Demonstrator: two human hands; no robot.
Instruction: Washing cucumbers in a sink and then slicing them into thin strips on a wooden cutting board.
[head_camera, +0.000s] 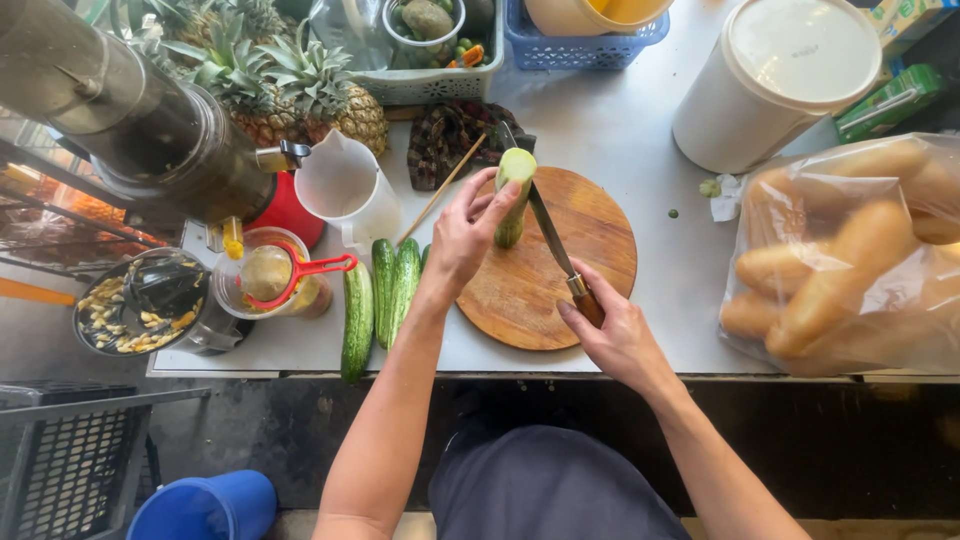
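Observation:
My left hand (468, 235) grips a green cucumber (514, 190) with one cut end, holding it at a slant over the round wooden cutting board (590, 240). My right hand (612, 335) is closed on the wooden handle of a knife (553, 240). Its blade runs up along the cucumber's right side, touching or nearly touching it. Three whole cucumbers (383, 295) lie side by side on the white counter, just left of the board.
A juicer (150, 130) and a white jug (345, 185) stand at left, with a cup holding a red strainer (290, 275). Pineapples (290, 85) and baskets sit behind. A white lidded bucket (780, 75) and a bag of bread rolls (860, 250) are at right. A blue bucket (205, 505) is on the floor.

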